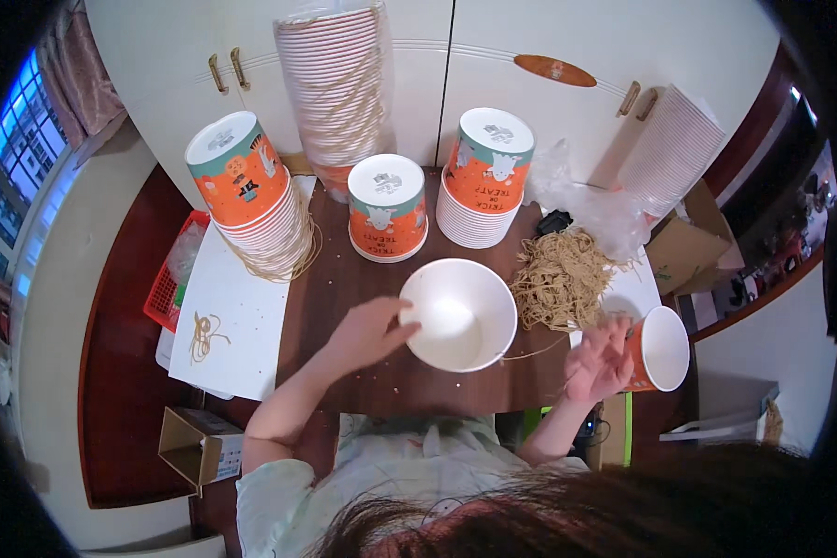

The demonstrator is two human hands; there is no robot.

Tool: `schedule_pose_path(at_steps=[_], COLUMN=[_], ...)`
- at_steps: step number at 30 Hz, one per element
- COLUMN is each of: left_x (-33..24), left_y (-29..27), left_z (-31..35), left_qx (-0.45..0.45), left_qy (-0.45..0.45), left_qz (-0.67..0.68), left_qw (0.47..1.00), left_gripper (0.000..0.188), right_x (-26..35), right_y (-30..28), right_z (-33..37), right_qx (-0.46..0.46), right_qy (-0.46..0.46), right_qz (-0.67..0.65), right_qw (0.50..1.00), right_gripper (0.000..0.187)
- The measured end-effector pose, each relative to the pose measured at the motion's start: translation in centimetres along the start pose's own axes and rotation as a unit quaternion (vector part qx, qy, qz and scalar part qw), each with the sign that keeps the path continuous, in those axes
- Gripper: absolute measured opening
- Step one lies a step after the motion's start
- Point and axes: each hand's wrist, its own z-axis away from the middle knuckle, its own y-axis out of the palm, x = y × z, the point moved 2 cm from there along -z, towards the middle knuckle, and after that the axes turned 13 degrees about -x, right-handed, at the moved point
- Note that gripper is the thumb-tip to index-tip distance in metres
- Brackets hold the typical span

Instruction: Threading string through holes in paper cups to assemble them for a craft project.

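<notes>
- The white bucket is sitting at the middle of the worktop, near its front edge, and its open mouth is facing up.
- The left hand is grasping the bucket at the left side of its rim; the thumb is reaching over the inside.
- A thin cord is running from the lower right of the bucket toward the right hand.
- The right hand is hovering just beside an orange cup, with its fingers raised and loosely bent; I cannot tell if they are pinching the cord or touching the cup.
- The cup is showing its white mouth at the right.
- A tangled cord pile is lying just to the right of the bucket.
- Behind the bucket, a short stack of orange tubs is standing upside down.
- Two taller stacks are standing at its sides, also upside down: the left stack, with cords hanging around it, and the right stack.
- On a white sheet at the left, a small cord bundle is lying.
- A tall wrapped stack is rising in front of the white cabinet.
- A red basket is resting left of the sheet.
</notes>
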Motion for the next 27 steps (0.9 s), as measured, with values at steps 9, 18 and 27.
schedule_pose_path(at_steps=[9, 18, 27], left_x=[-4.5, -8.5, -5.6], left_y=[1.3, 4.0, 2.8], left_z=[4.1, 2.1, 1.5], left_qx=[-0.059, -0.056, -0.089], left_qy=[0.122, 0.179, 0.154], left_qz=[0.113, 0.119, 0.133], left_qw=[0.984, 0.975, 0.975], left_gripper=[0.031, 0.024, 0.014], right_x=[-5.5, -8.2, -6.5], right_y=[1.8, 4.1, 3.7], right_z=[-2.6, -4.7, -5.2], right_qx=[-0.036, -0.039, -0.054], right_qy=[0.033, 0.063, -0.019], right_qz=[-0.125, -0.198, 0.064], right_qw=[0.991, 0.977, 0.996], right_gripper=[0.053, 0.050, 0.046])
